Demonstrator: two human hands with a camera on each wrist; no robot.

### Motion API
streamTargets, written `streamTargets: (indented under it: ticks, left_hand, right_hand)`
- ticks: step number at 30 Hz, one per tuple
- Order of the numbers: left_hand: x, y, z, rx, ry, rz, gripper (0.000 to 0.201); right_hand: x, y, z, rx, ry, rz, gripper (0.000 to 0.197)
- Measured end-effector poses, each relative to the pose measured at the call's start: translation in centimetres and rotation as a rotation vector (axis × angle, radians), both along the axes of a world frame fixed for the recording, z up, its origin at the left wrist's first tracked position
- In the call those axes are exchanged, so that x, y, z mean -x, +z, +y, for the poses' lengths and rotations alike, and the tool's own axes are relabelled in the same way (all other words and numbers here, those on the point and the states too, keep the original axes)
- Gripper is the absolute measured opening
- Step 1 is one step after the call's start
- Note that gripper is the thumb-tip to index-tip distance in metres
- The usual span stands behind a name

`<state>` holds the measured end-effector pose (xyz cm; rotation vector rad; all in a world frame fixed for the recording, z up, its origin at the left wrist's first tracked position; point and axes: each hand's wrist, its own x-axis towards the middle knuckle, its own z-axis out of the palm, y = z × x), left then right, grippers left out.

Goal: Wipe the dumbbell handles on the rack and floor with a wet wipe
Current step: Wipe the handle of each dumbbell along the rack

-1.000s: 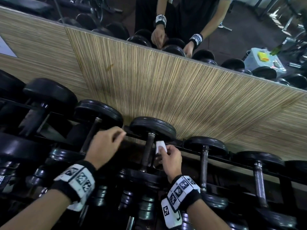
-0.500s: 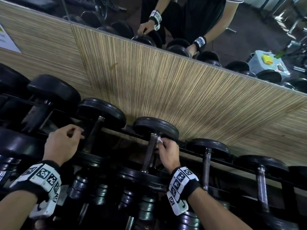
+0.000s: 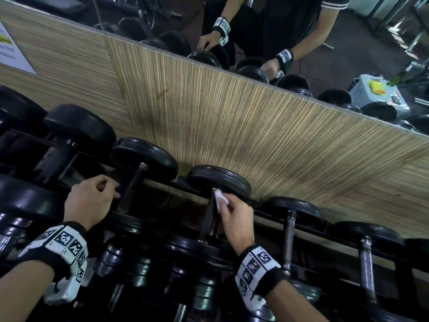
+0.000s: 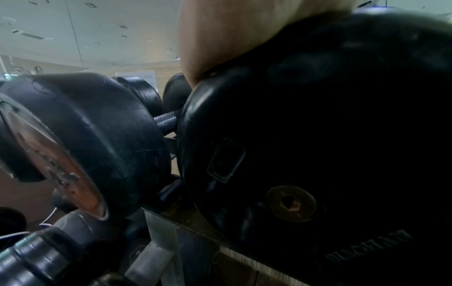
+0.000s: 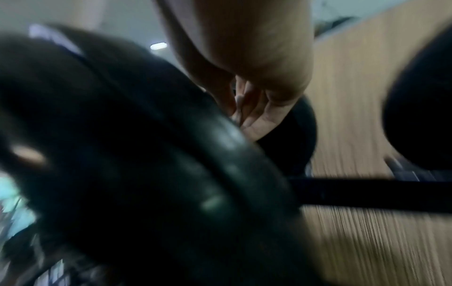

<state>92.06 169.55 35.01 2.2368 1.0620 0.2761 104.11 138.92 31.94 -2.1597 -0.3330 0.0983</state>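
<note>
Black dumbbells lie in a row on the rack (image 3: 308,228) against the wall. My right hand (image 3: 224,202) pinches a small white wet wipe (image 3: 219,198) against the top of the middle dumbbell's metal handle (image 3: 207,220), just under its far head (image 3: 218,180). My left hand (image 3: 108,188) hovers with loosely curled fingers and holds nothing, just left of the neighbouring dumbbell's handle (image 3: 131,191). The left wrist view shows only my palm (image 4: 232,38) above a large black dumbbell head (image 4: 318,135). The right wrist view is blurred; curled fingers (image 5: 254,116) show behind a black head (image 5: 146,154).
A wood-grain wall panel (image 3: 232,135) rises right behind the rack, with a mirror (image 3: 348,54) above it. More dumbbells (image 3: 289,240) continue to the right. A lower tier of dumbbells (image 3: 139,266) sits under my wrists. A notice (image 3: 11,52) hangs at far left.
My right hand brought the wipe from beside the middle handle onto its top end. My left hand moved left, away from the middle dumbbell to beside the neighbouring handle.
</note>
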Motion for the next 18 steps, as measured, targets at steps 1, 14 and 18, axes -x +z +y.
streamTargets:
  ticks: [1,14,18]
  left_hand:
    - [0.0,0.1,0.0,0.008,0.006,0.001,0.021]
    - [0.3,0.3,0.1,0.065,0.03,-0.033,0.021]
    - [0.3,0.2,0.2,0.066,0.035,-0.03,0.022]
  right_hand:
    - [-0.1,-0.6,-0.4,-0.077,-0.081,0.112,0.017]
    - [-2.7,-2.9,0.8,-0.072,-0.013,0.376,0.027]
    - [-1.3,-3.0,-0.3,-0.053,-0.004,0.359,0.021]
